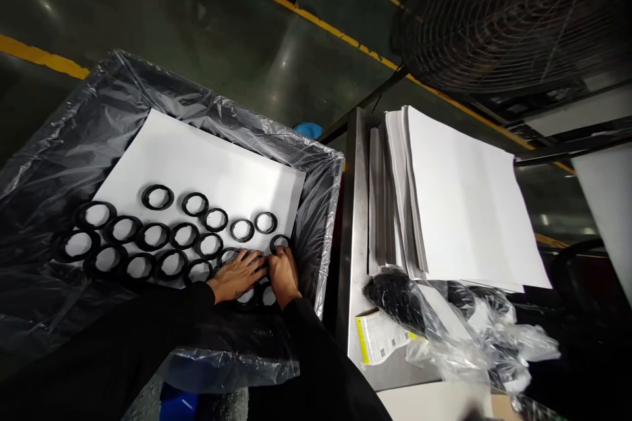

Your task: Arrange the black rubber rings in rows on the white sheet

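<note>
Lying in staggered rows on a white sheet (207, 158), black rings (198, 247) are spread mainly leftward of the left hand (237, 274), which is laid palm down, fingers slightly spread, partly over one; another is seen just beyond the right hand (285, 274), its fingers bent; whether anything is pinched there cannot be told.

Two hands (240, 273); at least nineteen rings (145, 197)

Beyond the black rings (155, 225), the white sheet (207, 161) is offering a bare stretch, reachable from above. Plastic-lined bin walls (323, 210) are standing beyond it and at right, blocking sideways passage; a paper stack (469, 204) is obstructing the tabletop (360, 223).
</note>
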A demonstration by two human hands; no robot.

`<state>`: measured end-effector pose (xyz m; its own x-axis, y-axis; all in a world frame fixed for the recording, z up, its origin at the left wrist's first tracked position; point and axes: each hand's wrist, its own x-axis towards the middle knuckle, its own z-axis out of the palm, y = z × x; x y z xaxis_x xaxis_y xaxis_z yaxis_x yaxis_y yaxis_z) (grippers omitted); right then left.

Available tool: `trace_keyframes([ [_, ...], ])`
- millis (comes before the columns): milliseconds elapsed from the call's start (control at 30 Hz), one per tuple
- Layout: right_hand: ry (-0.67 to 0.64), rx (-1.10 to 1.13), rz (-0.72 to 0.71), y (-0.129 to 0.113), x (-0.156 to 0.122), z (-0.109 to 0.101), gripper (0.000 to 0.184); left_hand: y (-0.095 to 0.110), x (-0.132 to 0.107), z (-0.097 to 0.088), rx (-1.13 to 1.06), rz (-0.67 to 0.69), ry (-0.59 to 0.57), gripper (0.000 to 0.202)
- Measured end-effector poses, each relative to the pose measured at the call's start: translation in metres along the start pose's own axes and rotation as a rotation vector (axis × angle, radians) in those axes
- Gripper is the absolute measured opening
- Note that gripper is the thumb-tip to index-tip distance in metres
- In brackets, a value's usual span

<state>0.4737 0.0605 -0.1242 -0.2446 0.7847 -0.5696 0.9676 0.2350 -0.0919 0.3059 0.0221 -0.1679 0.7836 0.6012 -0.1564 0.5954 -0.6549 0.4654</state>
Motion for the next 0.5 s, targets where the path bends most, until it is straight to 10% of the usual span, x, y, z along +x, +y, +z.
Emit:
trace_keyframes([
  [333, -0.008, 0.088, 0.021, 0.003, -0.003, -0.018, 0.016, 0.005, 0.003, -0.007, -0.026, -0.038, -0.005, 0.077],
  [500, 0.059, 0.188, 0.051, 0.005, -0.008, -0.029, 0.021, -0.001, -0.011, -0.044, -0.035, -0.009, -0.043, 0.066],
])
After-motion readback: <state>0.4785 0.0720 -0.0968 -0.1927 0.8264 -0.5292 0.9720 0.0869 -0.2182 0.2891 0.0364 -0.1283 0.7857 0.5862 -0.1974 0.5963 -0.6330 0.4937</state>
